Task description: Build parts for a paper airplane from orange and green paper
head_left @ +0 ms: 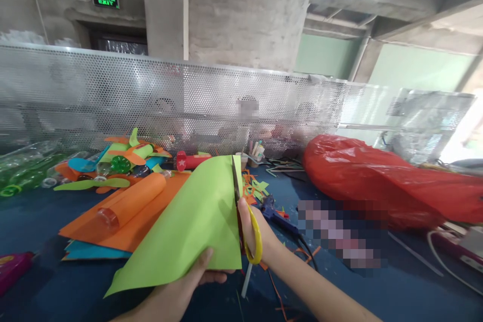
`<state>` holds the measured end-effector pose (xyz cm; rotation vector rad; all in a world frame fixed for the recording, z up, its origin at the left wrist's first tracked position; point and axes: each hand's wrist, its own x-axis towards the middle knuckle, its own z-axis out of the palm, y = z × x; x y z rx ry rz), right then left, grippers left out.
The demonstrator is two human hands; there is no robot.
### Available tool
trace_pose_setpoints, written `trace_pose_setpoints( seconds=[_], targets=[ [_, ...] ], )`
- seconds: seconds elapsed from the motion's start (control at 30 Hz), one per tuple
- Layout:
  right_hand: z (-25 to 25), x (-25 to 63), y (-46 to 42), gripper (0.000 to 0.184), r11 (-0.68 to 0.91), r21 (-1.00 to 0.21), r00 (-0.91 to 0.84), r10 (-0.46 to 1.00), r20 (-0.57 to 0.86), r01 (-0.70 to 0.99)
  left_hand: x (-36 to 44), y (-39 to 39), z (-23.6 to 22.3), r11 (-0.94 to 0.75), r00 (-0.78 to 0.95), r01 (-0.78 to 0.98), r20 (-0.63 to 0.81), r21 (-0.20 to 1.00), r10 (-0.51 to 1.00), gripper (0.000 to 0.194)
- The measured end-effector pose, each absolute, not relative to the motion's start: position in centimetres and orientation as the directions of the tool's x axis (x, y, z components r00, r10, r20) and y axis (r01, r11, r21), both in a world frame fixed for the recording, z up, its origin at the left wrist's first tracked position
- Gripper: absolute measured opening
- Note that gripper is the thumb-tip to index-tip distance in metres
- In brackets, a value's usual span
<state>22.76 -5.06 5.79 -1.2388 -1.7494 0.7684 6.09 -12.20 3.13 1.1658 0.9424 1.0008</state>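
A large sheet of light green paper (188,216) is held up in front of me, curving over at its left side. My left hand (199,274) pinches its lower edge, with the thumb on top and the fingers beneath. In my right hand (256,229) is a pair of scissors (254,241) with yellow-rimmed handles. Their dark blades run along the paper's right edge, pointing away from me. Part of the blades and my right fingers are hidden behind the handle and the sheet.
Orange paper (79,226) lies on blue sheets at left, bearing an orange-wrapped bottle (136,201). Paper propellers and plastic bottles (37,171) sit farther back. Right of the sheet are paper scraps (260,188), a blue glue gun (279,216) and a red plastic bag (362,176). A perforated metal screen (151,85) stands behind.
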Motion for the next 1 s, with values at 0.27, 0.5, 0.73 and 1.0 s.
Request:
trace_pose_setpoints(
  seconds=[0.27,0.5,0.73,1.0],
  targets=[
    [6.3,23.1,-4.5,0.075,0.317,-0.832,-0.138,0.948,0.285,0.456,6.1,-12.4,2.8,0.174,0.277,-0.097,-0.141,0.980,0.950,0.054],
    [6.5,23.3,-4.3,0.074,0.330,-0.781,-0.136,0.942,0.306,0.531,6.3,-12.3,2.6,0.163,0.226,-0.111,-0.134,0.980,0.965,0.055],
    [7.0,23.2,-4.2,0.068,0.327,-0.774,-0.114,0.941,0.318,0.542,6.3,-12.1,2.6,0.142,0.224,-0.113,-0.115,0.983,0.968,0.055],
    [6.3,23.1,-4.0,0.066,0.286,-0.844,-0.054,0.954,0.294,0.454,6.1,-11.6,1.5,0.159,0.230,-0.126,-0.127,0.979,0.965,0.057]
  ],
)
